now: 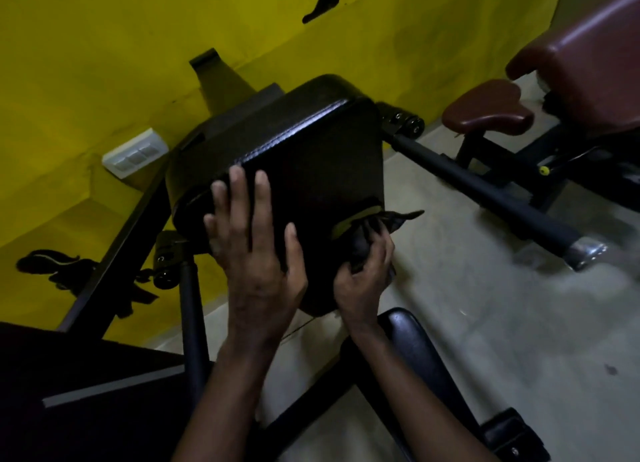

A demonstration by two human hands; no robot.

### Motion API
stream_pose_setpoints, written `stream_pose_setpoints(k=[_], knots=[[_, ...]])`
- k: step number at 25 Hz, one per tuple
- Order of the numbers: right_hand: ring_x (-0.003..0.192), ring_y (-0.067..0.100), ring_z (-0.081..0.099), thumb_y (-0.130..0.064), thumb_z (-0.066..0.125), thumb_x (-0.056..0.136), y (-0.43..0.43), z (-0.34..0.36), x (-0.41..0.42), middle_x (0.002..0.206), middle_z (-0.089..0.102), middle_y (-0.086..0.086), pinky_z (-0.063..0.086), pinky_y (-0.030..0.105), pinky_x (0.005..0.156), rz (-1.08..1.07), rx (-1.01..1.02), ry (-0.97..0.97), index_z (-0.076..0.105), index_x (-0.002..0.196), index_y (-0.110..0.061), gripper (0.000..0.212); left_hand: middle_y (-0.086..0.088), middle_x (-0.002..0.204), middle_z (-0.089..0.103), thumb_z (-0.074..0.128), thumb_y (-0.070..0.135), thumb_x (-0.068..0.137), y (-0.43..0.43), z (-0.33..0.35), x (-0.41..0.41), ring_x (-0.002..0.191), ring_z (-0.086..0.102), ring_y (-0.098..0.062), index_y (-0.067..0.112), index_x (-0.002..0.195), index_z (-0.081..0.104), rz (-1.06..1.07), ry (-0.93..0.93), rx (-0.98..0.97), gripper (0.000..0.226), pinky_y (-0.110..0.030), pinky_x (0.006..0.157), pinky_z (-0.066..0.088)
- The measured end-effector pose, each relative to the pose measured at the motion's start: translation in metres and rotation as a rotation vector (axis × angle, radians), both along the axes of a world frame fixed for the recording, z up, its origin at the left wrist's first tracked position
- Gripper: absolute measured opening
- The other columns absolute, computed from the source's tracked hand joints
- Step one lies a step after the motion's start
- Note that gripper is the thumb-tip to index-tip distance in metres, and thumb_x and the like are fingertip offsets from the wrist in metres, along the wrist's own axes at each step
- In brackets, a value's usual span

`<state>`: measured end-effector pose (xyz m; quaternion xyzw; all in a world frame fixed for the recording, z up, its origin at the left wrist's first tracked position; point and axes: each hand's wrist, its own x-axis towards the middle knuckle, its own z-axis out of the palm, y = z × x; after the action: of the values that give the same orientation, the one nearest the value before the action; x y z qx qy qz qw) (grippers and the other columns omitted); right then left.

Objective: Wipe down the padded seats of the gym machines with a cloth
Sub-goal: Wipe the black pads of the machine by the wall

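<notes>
A black padded seat [311,157] on a black machine frame fills the middle of the head view. My left hand [252,247] lies flat on the pad's near left part, fingers straight and spread. My right hand [367,274] grips a dark bunched cloth [377,229] against the pad's near right edge. A yellow-green patch shows on the pad right beside the cloth. A second narrow black pad [415,347] lies below my right forearm.
A yellow wall [138,46] with a white switch plate [135,157] stands behind the machine. A black lever arm with a metal end [585,254] juts out to the right. Maroon padded seats [488,112] stand at the upper right on the pale floor [485,323].
</notes>
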<state>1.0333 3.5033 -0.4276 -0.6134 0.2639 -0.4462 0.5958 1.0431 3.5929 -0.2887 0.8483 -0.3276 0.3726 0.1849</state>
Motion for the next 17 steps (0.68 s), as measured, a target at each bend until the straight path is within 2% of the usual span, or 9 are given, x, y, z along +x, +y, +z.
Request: stream_pose_setpoints(k=[3,5,7,10,13,15,17], knots=[[0.143,0.02,0.04,0.021,0.059,0.07,-0.014,0.032,-0.004,0.15,0.043,0.025,0.032,0.017,0.115,0.036,-0.078,-0.089,0.056,0.133,0.005,0.065,-0.015,0.16,0.03,0.057,0.016,0.1,-0.021,0.031,0.017,0.152,0.014,-0.022,0.006,0.152,0.035,-0.001,-0.112,0.214,0.058,-0.042,0.123,0.008],[0.148,0.021,0.036,0.015,0.059,0.069,-0.024,0.046,-0.004,0.156,0.038,0.016,0.031,0.022,0.119,0.08,-0.106,-0.118,0.051,0.142,-0.006,0.076,-0.01,0.156,0.038,0.056,0.023,0.101,-0.028,0.04,0.025,0.146,0.027,-0.024,0.01,0.152,0.037,0.013,-0.134,0.248,0.056,-0.045,0.119,0.021],[0.151,0.013,0.029,0.006,0.058,0.069,-0.031,0.046,-0.001,0.158,0.034,0.006,0.027,0.023,0.121,0.111,-0.105,-0.095,0.044,0.148,-0.017,0.083,-0.01,0.151,0.042,0.056,0.027,0.102,-0.028,0.04,0.029,0.14,0.034,-0.026,0.013,0.151,0.04,0.039,-0.143,0.226,0.054,-0.049,0.113,0.03],[0.153,0.013,0.027,-0.01,0.055,0.078,-0.044,0.033,0.0,0.163,0.033,0.002,0.028,0.039,0.124,0.204,0.113,-0.078,0.035,0.154,-0.027,0.08,-0.007,0.15,0.044,0.058,0.027,0.101,-0.033,0.038,0.025,0.139,0.036,-0.025,0.015,0.15,0.041,0.078,-0.147,0.196,0.054,-0.047,0.112,0.029],[0.142,0.022,0.044,-0.024,0.052,0.084,-0.061,0.038,0.001,0.151,0.047,0.008,0.039,0.05,0.115,0.245,0.229,-0.125,0.044,0.148,-0.022,0.065,-0.008,0.151,0.046,0.06,0.021,0.1,-0.037,0.044,0.017,0.143,0.033,-0.022,0.012,0.149,0.042,0.072,-0.084,0.143,0.053,-0.045,0.116,0.024],[0.129,0.027,0.053,-0.021,0.051,0.084,-0.07,0.059,0.003,0.138,0.054,0.01,0.046,0.053,0.106,0.239,0.162,-0.179,0.05,0.143,-0.012,0.059,-0.009,0.155,0.041,0.059,0.016,0.1,-0.043,0.047,0.012,0.147,0.029,-0.022,0.009,0.15,0.04,0.049,-0.068,0.18,0.053,-0.043,0.119,0.021],[0.127,0.026,0.055,-0.013,0.052,0.083,-0.078,0.083,0.008,0.136,0.056,0.01,0.049,0.047,0.104,0.249,0.086,-0.211,0.052,0.141,-0.009,0.059,-0.01,0.161,0.03,0.058,0.016,0.1,-0.054,0.046,0.009,0.151,0.02,-0.023,0.012,0.154,0.034,0.002,-0.076,0.312,0.059,-0.042,0.122,0.014]])
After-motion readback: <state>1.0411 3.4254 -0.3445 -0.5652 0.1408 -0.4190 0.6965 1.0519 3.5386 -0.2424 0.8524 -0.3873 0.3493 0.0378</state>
